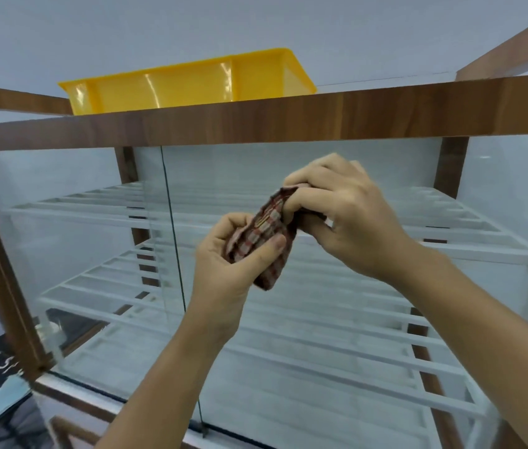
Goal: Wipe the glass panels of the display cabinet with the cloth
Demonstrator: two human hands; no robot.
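Cloth [264, 236]: a checked red-and-white rag, bunched into a narrow roll between my two hands, held up in front of the cabinet and not touching the glass.
Left hand [227, 270]: closed around the lower end of the cloth, thumb pressed across it.
Right hand [343, 212]: fingers pinched on the upper end, gathering the fabric.
Long axis: the roll runs from lower left up to the right, from my left palm to my right fingers.
Glass panels [321, 319]: straight ahead, just behind my hands; two sliding panes overlap at a dark vertical edge to the left of my left hand.
Nearer hand: I judge the left to be nearer that overlap, the right nearer the wide pane.
Inside: white slatted shelves [385, 319], bare.
On top: a yellow plastic bin [185, 84] on the wooden frame [256, 119].
Stage: folding the cloth, I judge; wiping not yet begun.
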